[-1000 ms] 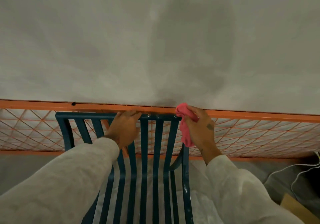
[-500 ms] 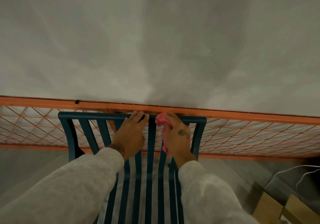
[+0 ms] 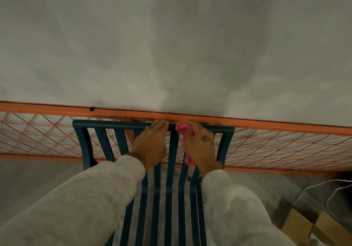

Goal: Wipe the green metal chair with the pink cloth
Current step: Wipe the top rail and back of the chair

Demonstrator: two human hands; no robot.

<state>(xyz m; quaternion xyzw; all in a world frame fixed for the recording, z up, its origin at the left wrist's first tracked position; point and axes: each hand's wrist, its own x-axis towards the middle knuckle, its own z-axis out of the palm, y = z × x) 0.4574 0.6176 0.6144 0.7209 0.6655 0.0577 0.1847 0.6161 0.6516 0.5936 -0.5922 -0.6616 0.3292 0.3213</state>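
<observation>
Two hands work at the chair's (image 3: 172, 198) top rail: the left hand (image 3: 152, 143) lies flat, fingers hooked over the rail just left of its middle — likely to steady the chair. The right hand (image 3: 202, 145) is clenched on the cloth (image 3: 183, 131), pressing its bunched end onto the rail right of the middle while the tail hangs down over the slats — a wipe in progress, I judge.
</observation>
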